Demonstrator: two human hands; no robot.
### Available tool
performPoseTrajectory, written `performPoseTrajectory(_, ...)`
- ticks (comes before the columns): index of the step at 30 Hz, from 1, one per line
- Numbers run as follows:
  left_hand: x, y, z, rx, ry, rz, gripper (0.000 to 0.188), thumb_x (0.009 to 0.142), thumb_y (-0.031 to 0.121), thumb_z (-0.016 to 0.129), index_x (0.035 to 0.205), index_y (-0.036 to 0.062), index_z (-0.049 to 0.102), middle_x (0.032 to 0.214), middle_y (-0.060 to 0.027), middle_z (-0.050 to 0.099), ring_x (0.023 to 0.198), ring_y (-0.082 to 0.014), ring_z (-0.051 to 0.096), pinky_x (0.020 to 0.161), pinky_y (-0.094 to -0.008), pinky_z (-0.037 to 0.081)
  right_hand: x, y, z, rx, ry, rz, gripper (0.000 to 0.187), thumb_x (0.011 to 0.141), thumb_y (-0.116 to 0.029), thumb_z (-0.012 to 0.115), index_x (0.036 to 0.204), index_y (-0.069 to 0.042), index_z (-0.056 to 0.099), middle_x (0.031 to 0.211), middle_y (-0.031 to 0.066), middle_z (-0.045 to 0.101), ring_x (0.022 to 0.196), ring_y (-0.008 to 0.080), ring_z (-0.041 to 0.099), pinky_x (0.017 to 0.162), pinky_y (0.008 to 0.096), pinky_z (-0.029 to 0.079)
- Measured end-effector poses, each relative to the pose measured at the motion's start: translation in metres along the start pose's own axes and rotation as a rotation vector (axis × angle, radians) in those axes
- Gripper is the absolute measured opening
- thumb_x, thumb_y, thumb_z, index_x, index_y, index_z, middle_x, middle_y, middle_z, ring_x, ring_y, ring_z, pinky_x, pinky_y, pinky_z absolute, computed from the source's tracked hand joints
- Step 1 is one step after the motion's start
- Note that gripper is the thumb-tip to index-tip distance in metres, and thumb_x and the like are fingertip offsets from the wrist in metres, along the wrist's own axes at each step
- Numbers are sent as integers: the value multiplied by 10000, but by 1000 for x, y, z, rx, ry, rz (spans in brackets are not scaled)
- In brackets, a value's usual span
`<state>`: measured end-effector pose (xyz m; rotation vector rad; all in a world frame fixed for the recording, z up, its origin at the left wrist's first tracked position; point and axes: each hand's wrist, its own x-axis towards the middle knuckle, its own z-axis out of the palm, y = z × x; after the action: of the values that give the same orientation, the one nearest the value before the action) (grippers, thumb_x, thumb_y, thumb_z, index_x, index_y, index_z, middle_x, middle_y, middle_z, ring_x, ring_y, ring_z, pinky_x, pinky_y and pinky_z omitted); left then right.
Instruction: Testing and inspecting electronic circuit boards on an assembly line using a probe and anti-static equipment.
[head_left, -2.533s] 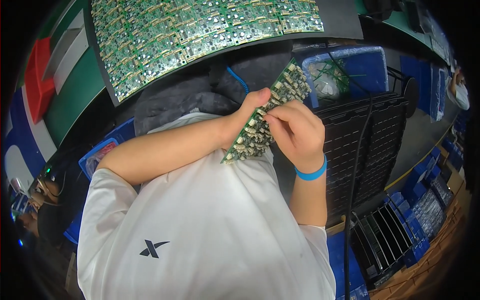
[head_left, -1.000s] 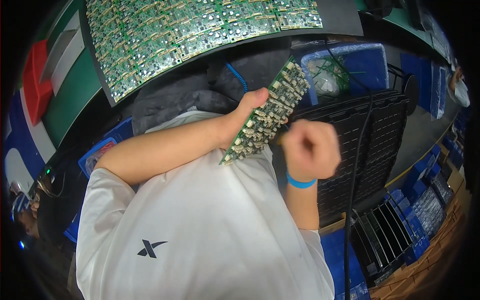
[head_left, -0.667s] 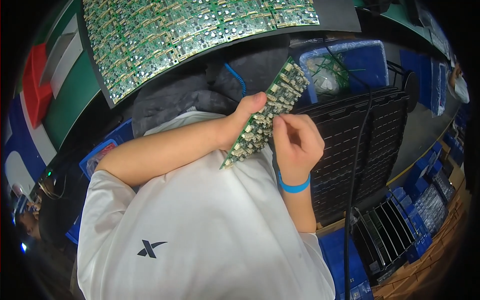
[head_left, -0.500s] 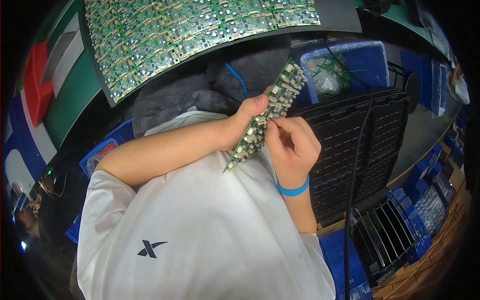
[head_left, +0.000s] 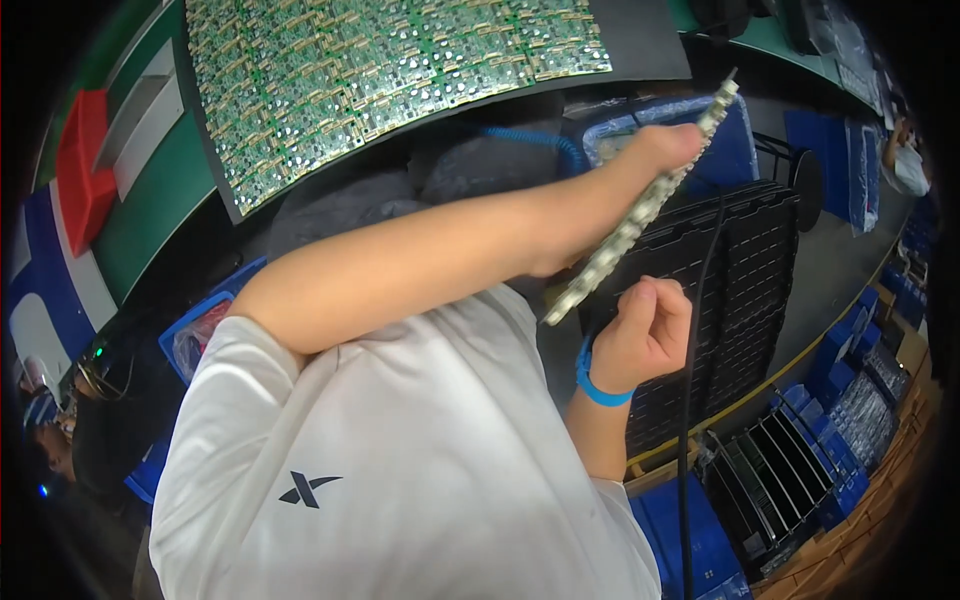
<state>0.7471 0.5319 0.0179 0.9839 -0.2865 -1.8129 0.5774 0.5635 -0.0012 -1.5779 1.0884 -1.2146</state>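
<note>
A long, narrow green circuit board (head_left: pixel 625 238) with rows of pale connectors is gripped in my left hand (head_left: pixel 610 195). It is tilted and seen almost edge-on, its far end over the blue bin (head_left: pixel 740 135). My left thumb lies along its upper part, while the other fingers are hidden behind my hand and the board. Apart from the board, below its lower half, my right hand (head_left: pixel 645 335) is closed with thumb and fingers curled together. Whatever it may hold cannot be made out. A blue wristband (head_left: pixel 604 392) circles my right wrist.
Many green circuit boards (head_left: pixel 400 95) lie in rows on a dark mat (head_left: pixel 648 45) on the bench ahead. Black slotted trays (head_left: pixel 745 290) stand at the right, with a black cable (head_left: pixel 690 430) hanging before them. A red holder (head_left: pixel 85 170) is at the left.
My left hand has carried the board away to the right, toward the blue bin, and turned it edge-on. My right hand has come off the board and moved slightly right and down.
</note>
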Motion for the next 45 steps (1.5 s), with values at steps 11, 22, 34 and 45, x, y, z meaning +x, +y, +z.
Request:
performPoseTrajectory(11,48,1,8,-131,-10,-94,755,898,754,450,1209,107,683,1063,-74,709,898,-181,650,785,-305,509,-4,2,-13,-52,-66,91,66,870,99,684,902,42,675,741,23,594,615,53,516,527,199,371)
performPoseTrajectory(22,44,-35,-35,-201,-169,18,829,889,805,408,1280,105,619,1043,-76,668,928,-180,648,797,-337,542,40,2,2,-141,-152,-20,146,827,88,748,953,19,723,732,58,625,610,102,600,531,234,450)
performPoseTrajectory(34,-5,-40,-42,-230,-172,34,898,859,754,536,1427,58,519,1308,-131,644,1134,-253,656,981,-402,537,58,-5,16,-162,-530,-199,142,798,55,774,924,16,720,808,85,646,623,180,639,532,280,490)
performPoseTrajectory(45,-17,-55,-49,-375,-138,-1,892,854,762,532,1410,66,525,1270,-132,650,1098,-245,666,955,-407,548,52,2,21,-75,-597,-259,170,759,85,790,898,16,719,769,71,630,591,143,573,512,255,422)
